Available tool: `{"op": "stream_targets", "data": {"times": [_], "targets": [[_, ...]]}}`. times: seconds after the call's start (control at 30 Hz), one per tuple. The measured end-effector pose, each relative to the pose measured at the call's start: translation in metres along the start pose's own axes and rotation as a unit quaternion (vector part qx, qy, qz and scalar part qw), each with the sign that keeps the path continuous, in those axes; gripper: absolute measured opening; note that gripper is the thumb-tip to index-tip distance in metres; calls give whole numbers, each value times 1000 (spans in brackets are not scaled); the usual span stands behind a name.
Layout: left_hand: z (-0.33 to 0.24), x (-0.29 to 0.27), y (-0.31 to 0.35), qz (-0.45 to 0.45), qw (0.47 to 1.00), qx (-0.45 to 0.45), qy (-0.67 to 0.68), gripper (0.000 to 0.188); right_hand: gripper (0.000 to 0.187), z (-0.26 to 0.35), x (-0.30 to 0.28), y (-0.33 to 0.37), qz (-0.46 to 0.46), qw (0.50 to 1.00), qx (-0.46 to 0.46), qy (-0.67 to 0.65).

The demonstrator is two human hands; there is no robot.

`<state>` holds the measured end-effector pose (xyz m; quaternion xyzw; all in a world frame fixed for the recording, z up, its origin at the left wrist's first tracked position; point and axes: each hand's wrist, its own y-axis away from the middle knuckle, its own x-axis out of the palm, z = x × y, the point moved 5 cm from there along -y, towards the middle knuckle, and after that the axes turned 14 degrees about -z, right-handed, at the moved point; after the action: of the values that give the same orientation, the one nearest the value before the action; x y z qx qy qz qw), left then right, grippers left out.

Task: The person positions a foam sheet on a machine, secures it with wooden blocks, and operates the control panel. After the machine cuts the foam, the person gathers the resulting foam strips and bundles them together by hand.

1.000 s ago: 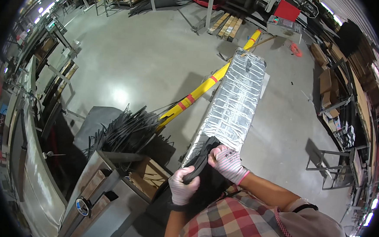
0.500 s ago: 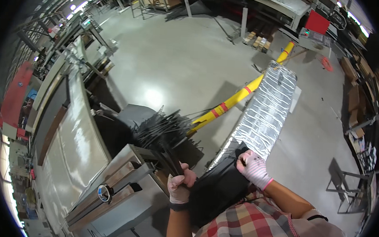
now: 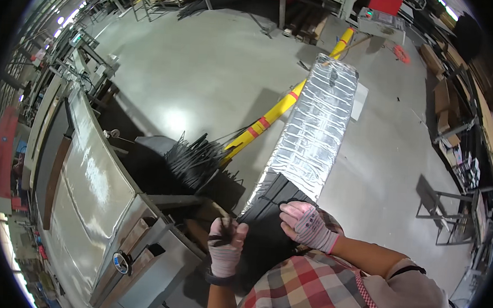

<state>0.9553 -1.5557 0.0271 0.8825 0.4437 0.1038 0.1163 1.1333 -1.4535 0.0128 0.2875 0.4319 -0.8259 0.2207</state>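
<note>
The hands were both gloved: the left hand (image 3: 225, 253) was curled tightly around some dark thin pieces (image 3: 225, 232), while the right hand (image 3: 311, 228) had its fingers bent at the edge of the flat black strips (image 3: 279, 192); whether it pinched any could not be told. Those strips lay on the near end of the foil-wrapped tabletop (image 3: 315, 116), ahead of and between the hands, at the right one's fingertips. Its placement probably steadied them against sliding; the left's grip seemingly held its loose bundle together.
</note>
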Motion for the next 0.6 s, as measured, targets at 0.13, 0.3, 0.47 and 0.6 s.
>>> {"op": "stream_targets", "data": {"times": [0.13, 0.3, 0.47, 0.6], "targets": [[5, 29, 0, 94, 867, 319, -372, 27, 19, -9, 8, 8, 30, 999, 28, -2], [24, 45, -8, 77, 821, 306, -475, 29, 20, -15, -1, 2, 23, 993, 86, -74], [32, 33, -23, 92, 907, 117, -395, 28, 24, -12, -1, -10, 33, 988, 120, -91], [1, 36, -20, 59, 927, 63, -365, 29, 75, -3, 18, -21, 125, 842, 410, -328]]}}
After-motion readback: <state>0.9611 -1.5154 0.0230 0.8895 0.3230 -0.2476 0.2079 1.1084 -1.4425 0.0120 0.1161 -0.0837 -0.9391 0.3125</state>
